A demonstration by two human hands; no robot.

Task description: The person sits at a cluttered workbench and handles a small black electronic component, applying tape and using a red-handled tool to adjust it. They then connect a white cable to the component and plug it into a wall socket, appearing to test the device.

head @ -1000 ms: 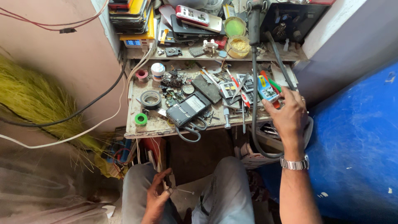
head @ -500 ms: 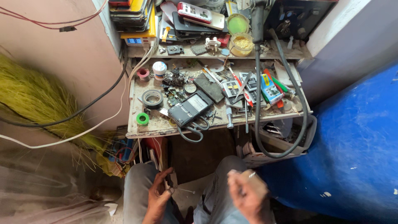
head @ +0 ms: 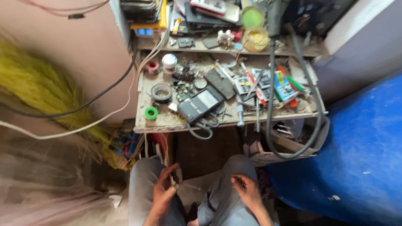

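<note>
The left hand [head: 164, 193] rests over the left thigh with its fingers curled around a small dark part [head: 174, 179], too small to make out; the grip looks closed on it but only lightly, at the fingertips. The right hand [head: 247, 190] sits over the right knee with thumb and forefinger pinched together; whether anything lies between them I cannot tell. Both hands are low in the lap, well apart from the tabletop [head: 167, 122]. The likeliest slip is the small part dropping from that fingertip hold: it would fall between the knees to the dark floor, among the loose wires [head: 125, 144] under the bench, where it would be hard to find. Reaching up carries its own risk, since the tabletop is crowded to its front edge: the grey multimeter [head: 200, 104] and its looped leads hang over the lip, a green tape roll [head: 151, 112] lies near the edge, and a thick grey hose [head: 293, 146] sags below the right side. A sleeve or wrist catching the leads or the hose could drag tools off.
</note>
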